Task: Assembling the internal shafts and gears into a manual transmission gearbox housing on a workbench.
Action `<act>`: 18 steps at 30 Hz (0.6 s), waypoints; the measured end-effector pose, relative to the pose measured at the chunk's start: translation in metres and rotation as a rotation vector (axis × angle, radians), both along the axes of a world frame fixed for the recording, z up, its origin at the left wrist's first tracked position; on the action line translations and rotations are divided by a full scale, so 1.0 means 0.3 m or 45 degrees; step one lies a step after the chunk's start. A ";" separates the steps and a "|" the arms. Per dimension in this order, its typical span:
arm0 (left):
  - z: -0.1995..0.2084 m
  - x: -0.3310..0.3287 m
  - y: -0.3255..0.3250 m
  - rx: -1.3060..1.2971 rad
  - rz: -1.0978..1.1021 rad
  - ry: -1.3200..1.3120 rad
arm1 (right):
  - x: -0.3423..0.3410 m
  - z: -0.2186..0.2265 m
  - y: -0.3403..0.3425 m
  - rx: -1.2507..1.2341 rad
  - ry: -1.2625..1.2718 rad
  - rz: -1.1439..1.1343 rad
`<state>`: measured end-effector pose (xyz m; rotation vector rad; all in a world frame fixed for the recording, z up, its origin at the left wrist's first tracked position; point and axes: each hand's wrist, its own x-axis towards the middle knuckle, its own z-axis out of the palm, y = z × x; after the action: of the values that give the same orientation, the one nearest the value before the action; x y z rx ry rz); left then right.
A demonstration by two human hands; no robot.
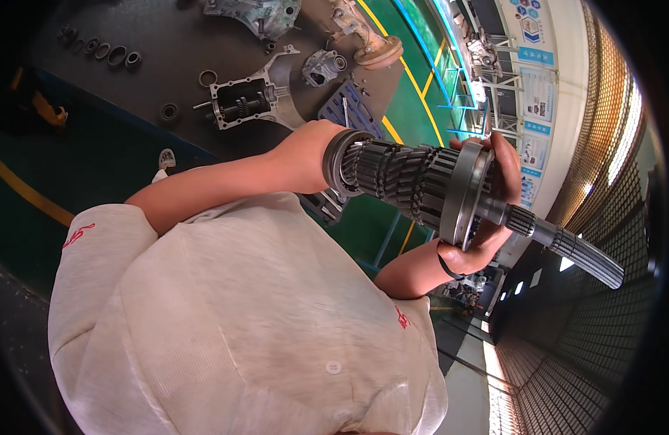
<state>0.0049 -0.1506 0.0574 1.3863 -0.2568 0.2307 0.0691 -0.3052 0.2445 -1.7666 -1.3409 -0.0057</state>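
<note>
In front of my chest, a transmission gear shaft (400, 174) is held up in both hands, tilted down to the right. It is a dark metal stack of helical gears, with a ring at the left end and a bare splined shaft end at the lower right. My left hand (309, 148) grips the left end by the ring; its fingers are hidden behind the gears. My right hand (503, 192) wraps round the wide bearing ring (462, 192) near the other end, fingers above and thumb below.
A dark workbench (153, 43) ahead carries an open gearbox housing (240, 109), a smaller cast housing (321, 67), a row of rings (102, 51) and a blue tool tray (352, 112). A wire-mesh wall (566, 319) runs along the right.
</note>
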 end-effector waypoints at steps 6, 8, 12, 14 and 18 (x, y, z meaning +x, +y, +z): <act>0.016 -0.010 0.005 -0.024 0.027 -0.007 | -0.083 -0.107 0.052 0.306 0.212 -0.287; 0.013 -0.010 0.011 -0.031 -0.002 0.045 | -0.087 -0.104 0.051 0.301 0.292 -0.249; 0.002 0.007 0.002 -0.037 0.040 0.035 | -0.126 -0.080 0.032 0.273 0.282 -0.452; -0.003 0.014 -0.006 -0.032 0.034 0.046 | -0.153 -0.074 0.025 0.105 0.123 -0.594; -0.012 0.030 0.003 0.152 0.151 -0.007 | -0.138 -0.055 0.027 -0.005 0.174 -0.661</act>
<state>0.0139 -0.1498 0.0537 1.5212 -0.1953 0.3217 0.0278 -0.2973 0.2280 -2.0327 -0.7588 -0.1653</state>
